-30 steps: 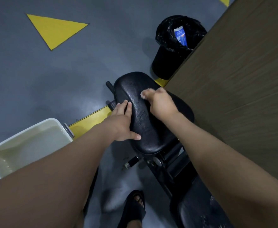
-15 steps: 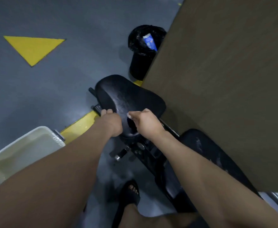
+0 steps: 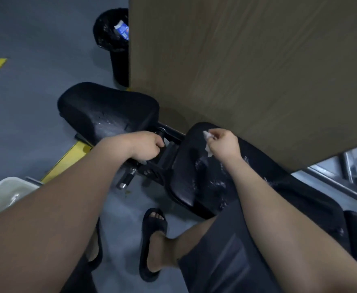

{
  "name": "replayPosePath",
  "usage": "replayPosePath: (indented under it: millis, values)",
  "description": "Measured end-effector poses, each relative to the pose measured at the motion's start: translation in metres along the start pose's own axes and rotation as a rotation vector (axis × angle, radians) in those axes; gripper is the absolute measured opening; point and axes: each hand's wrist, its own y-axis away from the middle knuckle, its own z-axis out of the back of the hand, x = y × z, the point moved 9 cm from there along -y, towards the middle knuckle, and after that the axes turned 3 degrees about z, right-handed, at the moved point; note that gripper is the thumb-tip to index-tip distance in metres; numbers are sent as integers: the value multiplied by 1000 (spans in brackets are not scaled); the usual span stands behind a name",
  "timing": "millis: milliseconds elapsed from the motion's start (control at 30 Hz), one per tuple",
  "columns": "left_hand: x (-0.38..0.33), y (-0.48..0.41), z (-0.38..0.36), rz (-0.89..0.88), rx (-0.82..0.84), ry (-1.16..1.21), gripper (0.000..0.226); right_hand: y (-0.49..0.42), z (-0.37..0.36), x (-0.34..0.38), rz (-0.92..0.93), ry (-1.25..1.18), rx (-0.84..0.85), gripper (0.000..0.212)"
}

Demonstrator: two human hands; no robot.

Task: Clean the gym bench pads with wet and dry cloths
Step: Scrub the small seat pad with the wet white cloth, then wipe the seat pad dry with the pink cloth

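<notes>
The black seat pad of the gym bench sits left of centre with wet streaks on its near side. The longer back pad runs to the lower right, also streaked. My left hand curls around the black metal frame between the two pads. My right hand pinches a small white cloth over the top end of the back pad.
A brown wooden panel fills the upper right, overhanging the back pad. A black bin with a liner stands behind the seat pad. A white water basin sits at the lower left. My sandalled foot stands on the grey floor.
My right hand has moved from the seat pad's near end to the back pad with the cloth. My left hand has slid from the seat pad's edge to the frame. The view has swung right.
</notes>
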Motion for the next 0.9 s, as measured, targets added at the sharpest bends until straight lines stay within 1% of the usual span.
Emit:
replayPosePath:
  millis: [67,100,133,167,200,267,333,367,467,533,633,667,800,900]
  values:
    - [6,-5,-6,18,34,-67,32,-4,-11,2,19,60,51,17]
    - [12,-7,-11,28,57,-98,23,-5,-18,6,36,79,88,10]
    - [19,-10,-15,39,76,-133,12,-7,-26,10,52,91,115,7]
    - [24,-11,-18,48,90,-159,6,-9,-34,13,72,119,143,6]
    - [28,-12,-19,51,96,-180,8,-13,-44,14,92,161,187,5]
    - [36,-10,-19,75,94,-176,12,-17,-67,11,116,288,342,14]
    - [43,-10,-16,106,87,-146,24,-16,-78,2,100,389,467,26]
    - [44,-7,-13,118,76,-137,28,-12,-76,5,105,414,489,30]
    - [47,2,-2,150,45,-81,34,-3,-60,19,98,411,479,39]
    - [53,10,5,161,29,-42,33,2,-53,36,130,385,427,41]
    - [83,27,23,170,-67,34,16,12,-56,74,249,308,336,37]
    - [95,34,33,178,-124,57,20,19,-63,91,302,289,346,36]
    - [169,90,56,329,-315,123,25,56,-125,169,495,231,480,31]
    - [243,152,47,459,-495,233,28,89,-193,222,533,150,616,26]
